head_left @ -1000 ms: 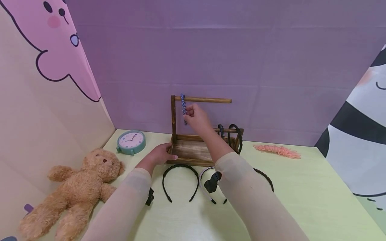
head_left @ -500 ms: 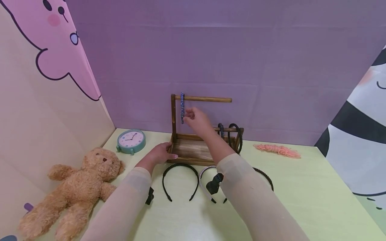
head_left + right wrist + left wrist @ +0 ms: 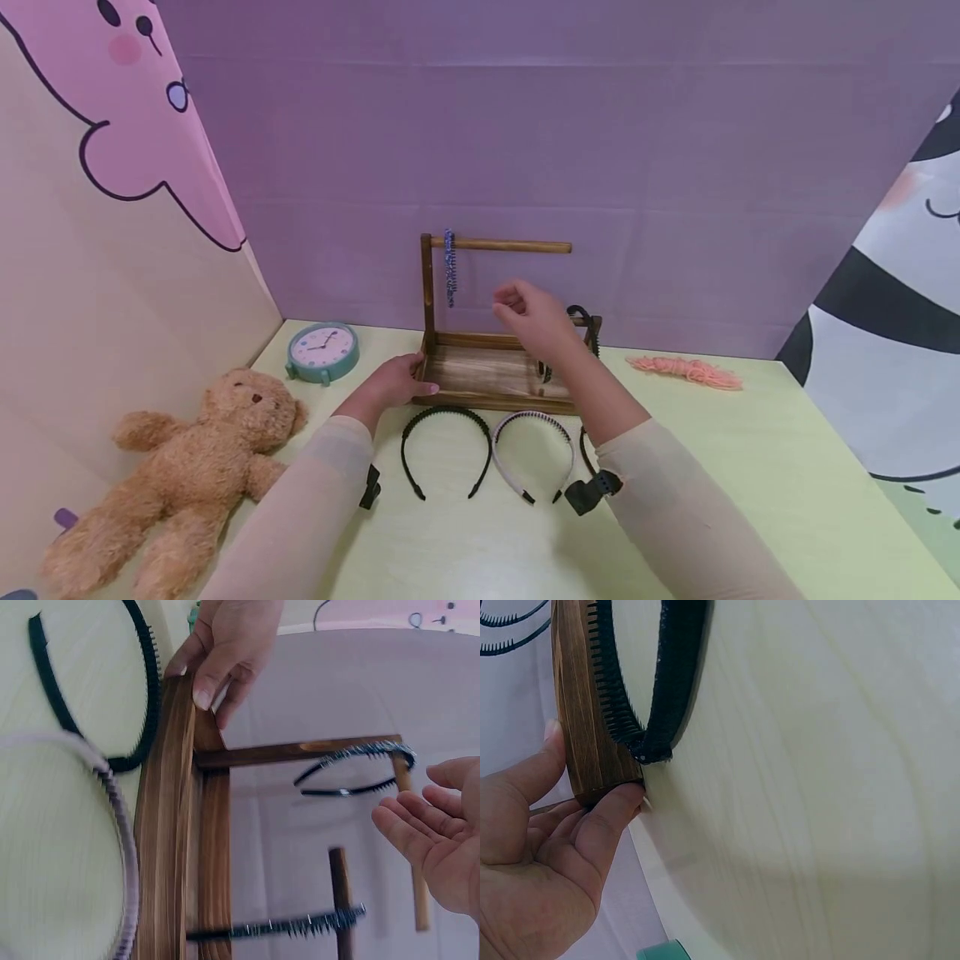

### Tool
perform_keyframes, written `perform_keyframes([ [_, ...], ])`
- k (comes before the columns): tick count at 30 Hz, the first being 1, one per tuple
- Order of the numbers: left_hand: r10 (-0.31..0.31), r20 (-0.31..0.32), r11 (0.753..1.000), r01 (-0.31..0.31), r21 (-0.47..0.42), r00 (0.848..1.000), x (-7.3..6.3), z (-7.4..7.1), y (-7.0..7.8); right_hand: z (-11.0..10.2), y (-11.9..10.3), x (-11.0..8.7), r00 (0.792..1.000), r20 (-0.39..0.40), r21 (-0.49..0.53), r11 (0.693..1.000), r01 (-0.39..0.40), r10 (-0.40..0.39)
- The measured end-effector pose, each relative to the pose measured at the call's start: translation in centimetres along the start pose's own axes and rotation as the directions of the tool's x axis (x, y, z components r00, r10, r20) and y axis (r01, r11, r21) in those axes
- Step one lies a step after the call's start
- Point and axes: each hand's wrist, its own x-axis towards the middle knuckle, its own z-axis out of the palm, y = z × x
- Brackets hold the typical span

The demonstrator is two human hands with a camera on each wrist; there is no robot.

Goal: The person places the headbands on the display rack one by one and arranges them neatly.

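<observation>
A wooden rack (image 3: 426, 287) stands at the back of the table, with a tray base and two side bars. My left hand (image 3: 395, 382) holds its left end, thumb on the front board (image 3: 592, 742) and fingers around the corner in the left wrist view. From the upper bar (image 3: 517, 246), near its left post, hangs a glittery blue toothed headband (image 3: 450, 268). My right hand (image 3: 536, 321) is in the air to the right of that headband, fingers loosely bent and holding nothing. Dark headbands (image 3: 594, 333) hang on the lower bar, partly hidden by the right hand.
In front of the rack lie a black headband (image 3: 447, 409), a pale headband (image 3: 501, 471) and another dark one (image 3: 587, 450), partly behind my right forearm. A teal clock (image 3: 324, 352) and teddy bear (image 3: 202, 467) are at left, peach yarn (image 3: 686, 372) at right.
My right hand has let go of the blue headband and moved right, away from it. The headband stays hanging on the upper bar. My left hand keeps its hold on the rack.
</observation>
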Motion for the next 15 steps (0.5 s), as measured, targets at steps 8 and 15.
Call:
perform_keyframes([
  [8,-0.034,0.009,0.999,0.034,-0.019,0.999,-0.2,0.1,-0.2,-2.6,3.5,-4.2,0.995,0.086,-0.089,0.995,-0.039,0.047],
  [15,-0.042,0.0,0.999,0.042,-0.032,0.999,0.0,0.0,-0.5,-3.4,7.4,-7.4,0.948,0.234,-0.122,0.974,-0.19,0.214],
])
